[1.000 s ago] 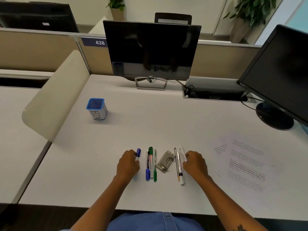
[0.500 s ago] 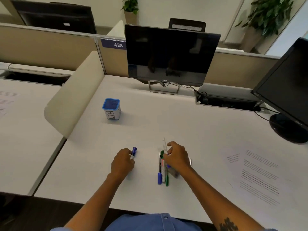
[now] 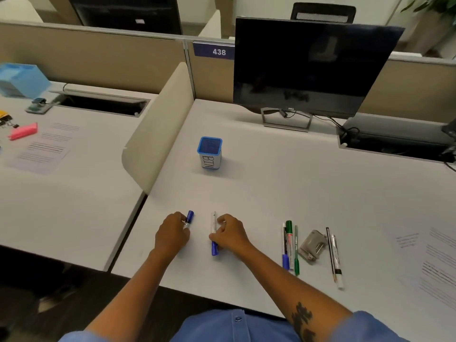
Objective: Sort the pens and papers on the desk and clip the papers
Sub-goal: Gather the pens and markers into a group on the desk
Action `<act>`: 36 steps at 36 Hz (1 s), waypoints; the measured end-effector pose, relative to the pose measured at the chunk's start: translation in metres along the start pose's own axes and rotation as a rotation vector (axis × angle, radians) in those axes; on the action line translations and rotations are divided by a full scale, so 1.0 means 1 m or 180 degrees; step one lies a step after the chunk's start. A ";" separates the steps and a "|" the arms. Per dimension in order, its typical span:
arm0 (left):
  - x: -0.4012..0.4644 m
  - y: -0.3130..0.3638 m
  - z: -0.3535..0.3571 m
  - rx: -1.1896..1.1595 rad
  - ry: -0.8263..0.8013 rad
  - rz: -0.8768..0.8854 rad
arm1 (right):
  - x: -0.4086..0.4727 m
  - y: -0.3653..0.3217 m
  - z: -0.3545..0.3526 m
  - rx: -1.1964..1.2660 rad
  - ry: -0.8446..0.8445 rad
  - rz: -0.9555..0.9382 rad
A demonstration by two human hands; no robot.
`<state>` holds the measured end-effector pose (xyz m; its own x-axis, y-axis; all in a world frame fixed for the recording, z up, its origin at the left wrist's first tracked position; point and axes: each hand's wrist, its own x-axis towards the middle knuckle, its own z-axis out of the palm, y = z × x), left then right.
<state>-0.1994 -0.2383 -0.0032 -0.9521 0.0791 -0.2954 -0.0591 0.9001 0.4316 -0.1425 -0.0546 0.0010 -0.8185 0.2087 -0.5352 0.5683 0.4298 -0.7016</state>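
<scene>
- Pens lie in two places on the pale grey desk (image 3: 246, 188): two near the front edge under the hands, the rest in a row well to the right.
- The left hand (image 3: 172, 234) is curled over a blue-capped marker (image 3: 189, 217), fingertips pinching its silvery lower end; the cap points away from the person.
- The right hand (image 3: 229, 234) grasps a clear-barrelled pen with a blue cap (image 3: 214, 233), thumb and fingers closed round its middle. The pen lies nearly straight away from the person, blue cap nearest the body.
- The two held pens are near each other, not touching.
- In the row to the right lie a slim blue-capped pen (image 3: 285, 248), a green-capped marker (image 3: 289, 239) and a thin green pen (image 3: 296, 250), side by side and close together.
- Just beside them rests a grey metal paper clip (image 3: 313, 245), tilted.
- Right of the clip lie a dark pencil (image 3: 330, 253) and a white pen (image 3: 336, 260), touching or nearly so.
- Printed white paper sheets (image 3: 434, 257) lie spread at the right end of the desk.
- A small blue-rimmed cup labelled BIN (image 3: 210, 153) stands upright farther back, well apart from the pens.
- A black monitor (image 3: 311, 67) stands at the back of the desk.
</scene>
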 end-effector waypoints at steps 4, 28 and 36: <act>0.010 -0.017 -0.012 -0.0054 0.0027 -0.0042 | 0.009 -0.025 0.027 -0.0016 -0.0066 -0.0065; 0.020 -0.048 -0.027 -0.0310 0.0108 -0.0065 | 0.028 -0.083 0.083 -0.0442 -0.0272 -0.0393; 0.016 -0.043 -0.029 -0.0404 0.0133 -0.0126 | 0.027 -0.083 0.083 -0.0498 -0.0311 -0.0392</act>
<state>-0.2210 -0.2885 -0.0018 -0.9598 0.0243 -0.2796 -0.1318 0.8405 0.5255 -0.2049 -0.1574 0.0051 -0.8647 0.0633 -0.4984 0.4385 0.5793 -0.6871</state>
